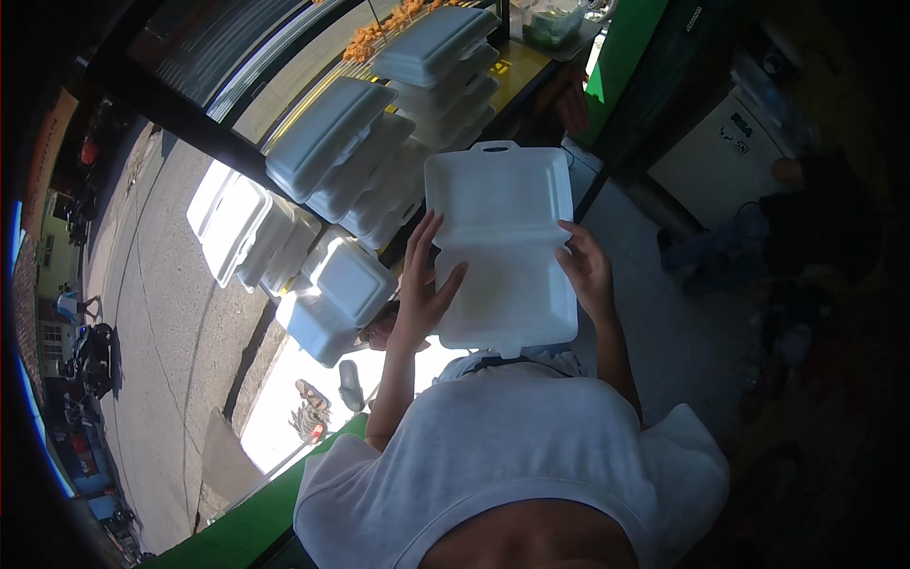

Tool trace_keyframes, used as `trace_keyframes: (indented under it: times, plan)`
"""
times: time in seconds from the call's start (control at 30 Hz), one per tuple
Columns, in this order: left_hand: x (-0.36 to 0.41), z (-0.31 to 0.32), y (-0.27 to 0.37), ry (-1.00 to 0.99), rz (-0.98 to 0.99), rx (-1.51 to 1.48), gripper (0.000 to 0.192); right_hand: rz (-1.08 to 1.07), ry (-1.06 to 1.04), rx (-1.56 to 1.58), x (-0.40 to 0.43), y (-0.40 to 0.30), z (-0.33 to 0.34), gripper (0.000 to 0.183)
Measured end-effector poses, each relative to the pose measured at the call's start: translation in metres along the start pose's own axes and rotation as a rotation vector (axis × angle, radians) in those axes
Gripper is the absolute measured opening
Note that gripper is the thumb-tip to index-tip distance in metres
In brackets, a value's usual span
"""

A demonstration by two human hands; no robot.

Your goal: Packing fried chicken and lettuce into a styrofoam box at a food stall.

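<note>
A white foam clamshell food box (pixel 505 284) lies unfolded in front of my torso, its lid with a slotted tab on the far side. My left hand (pixel 426 281) holds the left edge, fingers along the lid's side and thumb over the base. At the opposite edge, near the hinge, my right hand (pixel 589 270) grips with curled fingers. The inside of the box shows no food. To the left, closed foam boxes stand in a near stack (pixel 330 139) and a farther stack (pixel 437 46). Whether the open box also rests on my lap is hidden.
More foam boxes (pixel 238 220) sit in sunlight at the left, beside a tilted pair (pixel 355 277). Orange fried food (pixel 384 28) and a clear plastic tub (pixel 551 25) are at the back. Sandals (pixel 350 384) lie below. A person (pixel 810 213) is at the right.
</note>
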State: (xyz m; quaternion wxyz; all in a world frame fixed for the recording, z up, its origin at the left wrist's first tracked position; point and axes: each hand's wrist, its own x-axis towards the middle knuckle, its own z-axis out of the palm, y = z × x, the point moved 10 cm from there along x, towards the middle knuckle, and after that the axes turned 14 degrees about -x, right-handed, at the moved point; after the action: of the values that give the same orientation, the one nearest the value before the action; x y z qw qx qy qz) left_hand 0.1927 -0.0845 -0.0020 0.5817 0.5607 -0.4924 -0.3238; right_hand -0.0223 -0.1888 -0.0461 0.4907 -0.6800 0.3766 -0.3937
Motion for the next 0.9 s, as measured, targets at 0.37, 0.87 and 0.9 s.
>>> trace_keyframes:
  times: [0.37, 0.87, 0.9]
  plan:
    - [0.138, 0.175, -0.056, 0.012, -0.046, -0.254, 0.052, 0.135, 0.086, -0.163, 0.086, 0.077, -0.199, 0.038]
    - [0.302, 0.167, -0.109, 0.587, 0.066, 0.004, 0.036, -0.293, -0.290, -0.443, 0.347, 0.066, -0.165, 0.034]
    - [0.313, 0.163, -0.122, 0.606, 0.065, 0.000, 0.036, -0.301, -0.307, -0.446, 0.362, 0.074, -0.162, 0.034]
